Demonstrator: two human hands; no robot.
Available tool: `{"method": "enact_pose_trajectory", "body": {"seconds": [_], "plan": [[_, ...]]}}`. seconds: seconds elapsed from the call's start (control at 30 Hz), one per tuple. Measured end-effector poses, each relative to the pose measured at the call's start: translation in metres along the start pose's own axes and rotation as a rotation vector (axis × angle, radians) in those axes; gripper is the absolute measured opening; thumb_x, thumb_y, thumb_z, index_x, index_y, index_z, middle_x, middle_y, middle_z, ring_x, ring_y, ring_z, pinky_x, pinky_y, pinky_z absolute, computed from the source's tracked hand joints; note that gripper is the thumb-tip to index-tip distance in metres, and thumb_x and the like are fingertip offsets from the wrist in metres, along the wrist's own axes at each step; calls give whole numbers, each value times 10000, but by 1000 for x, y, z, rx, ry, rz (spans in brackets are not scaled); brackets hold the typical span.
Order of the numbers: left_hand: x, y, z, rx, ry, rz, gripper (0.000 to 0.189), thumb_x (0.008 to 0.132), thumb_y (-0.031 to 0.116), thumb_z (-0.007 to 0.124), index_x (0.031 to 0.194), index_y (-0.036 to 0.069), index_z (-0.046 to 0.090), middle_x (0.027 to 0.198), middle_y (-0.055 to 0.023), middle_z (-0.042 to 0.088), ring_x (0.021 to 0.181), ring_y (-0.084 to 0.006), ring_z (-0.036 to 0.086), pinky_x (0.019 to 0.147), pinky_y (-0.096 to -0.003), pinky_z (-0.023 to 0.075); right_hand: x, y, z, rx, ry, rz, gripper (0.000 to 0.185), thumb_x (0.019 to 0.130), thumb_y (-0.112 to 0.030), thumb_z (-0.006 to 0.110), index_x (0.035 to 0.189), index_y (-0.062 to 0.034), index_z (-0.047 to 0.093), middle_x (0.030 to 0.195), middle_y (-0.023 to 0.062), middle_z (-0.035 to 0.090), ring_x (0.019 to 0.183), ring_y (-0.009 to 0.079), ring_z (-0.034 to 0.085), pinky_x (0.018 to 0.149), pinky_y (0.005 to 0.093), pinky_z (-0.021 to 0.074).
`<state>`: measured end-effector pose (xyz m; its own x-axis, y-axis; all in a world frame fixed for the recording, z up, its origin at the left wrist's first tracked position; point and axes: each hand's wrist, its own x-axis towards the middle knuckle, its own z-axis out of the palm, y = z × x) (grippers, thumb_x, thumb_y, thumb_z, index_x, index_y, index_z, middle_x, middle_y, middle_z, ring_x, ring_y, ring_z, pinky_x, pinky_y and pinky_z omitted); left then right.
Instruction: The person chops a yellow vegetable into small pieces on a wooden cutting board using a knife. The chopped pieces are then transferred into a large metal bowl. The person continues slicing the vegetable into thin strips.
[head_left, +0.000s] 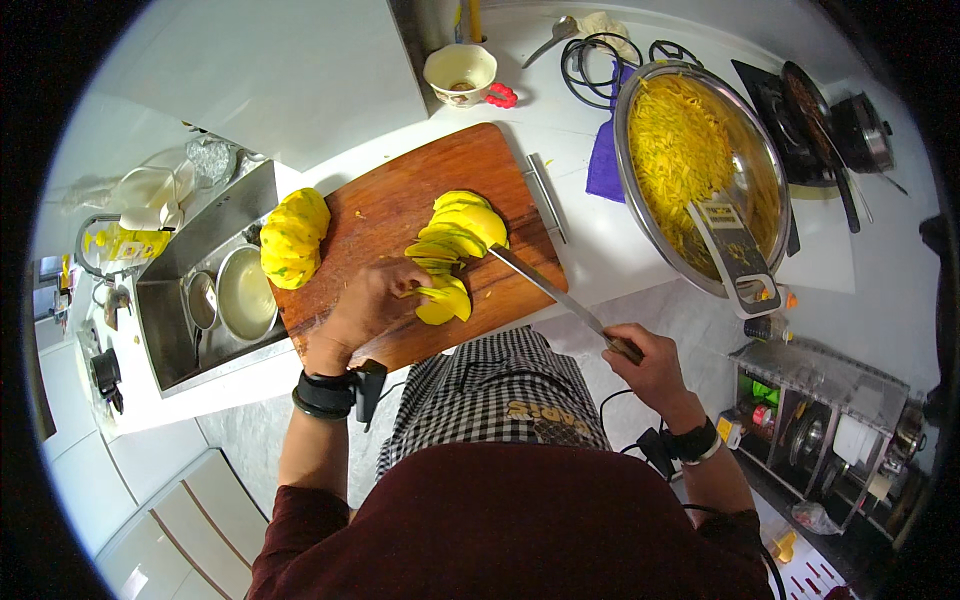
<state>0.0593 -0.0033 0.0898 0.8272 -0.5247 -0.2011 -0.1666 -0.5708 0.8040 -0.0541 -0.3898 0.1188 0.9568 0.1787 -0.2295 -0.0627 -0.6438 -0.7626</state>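
A fanned row of thin yellow slices (457, 236), apparently squash, lies on the wooden cutting board (375, 210). At the near end of that row, my left hand (382, 296) has its fingertips curled on the edges of a few slices. My right hand (645, 360) grips the handle of a kitchen knife (551, 289). Its narrow blade slants up to the left, and the tip touches the right side of the slices. A peeled yellow squash piece (295, 238) with green flecks sits at the board's left edge, beside the sink.
A steel bowl (776, 165) of yellow shreds (675, 142) stands right, a grater (739, 259) leaning across its rim. A purple cloth (606, 165) lies beside it. Behind the board is a cup (461, 75). The steel sink (169, 307) holds a pan (247, 292).
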Motion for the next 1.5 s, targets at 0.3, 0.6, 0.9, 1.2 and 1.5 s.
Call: {"method": "enact_pose_trajectory", "body": {"seconds": [0.3, 0.6, 0.9, 1.2, 1.5], "plan": [[10, 4, 45, 549, -82, 41, 255, 901, 167, 620, 1150, 156, 673, 1022, -103, 674, 971, -318, 670, 821, -428, 540, 7, -3, 5, 0, -26, -45, 270, 869, -136, 725, 1094, -12, 644, 827, 144, 678, 685, 248, 674, 635, 357, 532], [1, -5, 44, 412, 38, 175, 149, 872, 99, 647, 1020, 92, 639, 983, -102, 650, 924, -310, 660, 784, -414, 528, 4, -4, 4, -49, -37, -41, 275, 873, -152, 727, 1101, -21, 646, 861, 146, 691, 729, 269, 694, 663, 358, 547], [-19, -24, 37, 261, -2, 62, 300, 824, 122, 732, 1104, 69, 640, 1047, -123, 657, 1005, -339, 632, 865, -421, 515, 6, -7, 8, -36, -46, -13, 260, 881, -158, 717, 1089, -18, 649, 866, 154, 689, 741, 289, 694, 669, 374, 546], [-33, -22, 57, 438, 135, 20, 387, 798, 148, 738, 1170, 103, 641, 1218, -123, 612, 1200, -341, 548, 1002, -435, 468, 8, -8, 11, -52, -36, -61, 262, 880, -156, 716, 1091, -18, 644, 866, 154, 689, 730, 284, 696, 656, 373, 545], [-37, -30, 65, 381, 92, -99, 421, 805, 132, 738, 1204, 87, 613, 1255, -157, 589, 1193, -358, 554, 1000, -449, 470, 7, -8, 12, -33, -52, -40, 264, 884, -155, 715, 1094, -12, 643, 875, 149, 695, 733, 262, 697, 661, 366, 548]]}}
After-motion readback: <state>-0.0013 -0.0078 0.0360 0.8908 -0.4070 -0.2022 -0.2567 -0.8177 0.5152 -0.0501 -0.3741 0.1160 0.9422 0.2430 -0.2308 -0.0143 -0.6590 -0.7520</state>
